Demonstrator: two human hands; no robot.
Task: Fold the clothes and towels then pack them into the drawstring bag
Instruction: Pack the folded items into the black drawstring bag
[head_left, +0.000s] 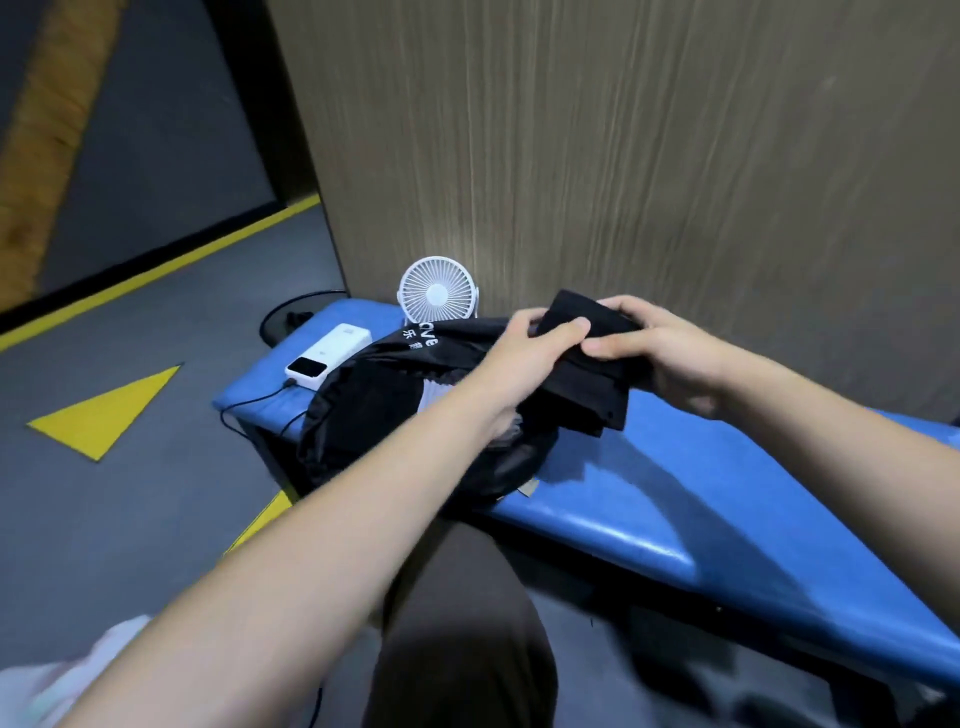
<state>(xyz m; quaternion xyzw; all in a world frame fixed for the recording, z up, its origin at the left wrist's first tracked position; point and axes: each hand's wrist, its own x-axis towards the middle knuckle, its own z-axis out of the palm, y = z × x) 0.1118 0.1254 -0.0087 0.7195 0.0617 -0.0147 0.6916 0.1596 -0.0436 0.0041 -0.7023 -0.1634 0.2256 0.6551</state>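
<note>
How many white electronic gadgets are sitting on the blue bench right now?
2: a desk fan at the bench's far end by the wall, and a power bank left of the drawstring bag.

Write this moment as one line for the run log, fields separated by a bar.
step: packing | both hands hold folded black garment above open drawstring bag | bag lies on blue bench | garment not yet inside

My two forearms are bare to the elbow; no watch, ring or band on my left hand (524, 345) or right hand (670, 348). A short white fabric sleeve (67, 670) (blurred) covers my left upper arm. Dark brown trousers (467, 634) below.
</note>
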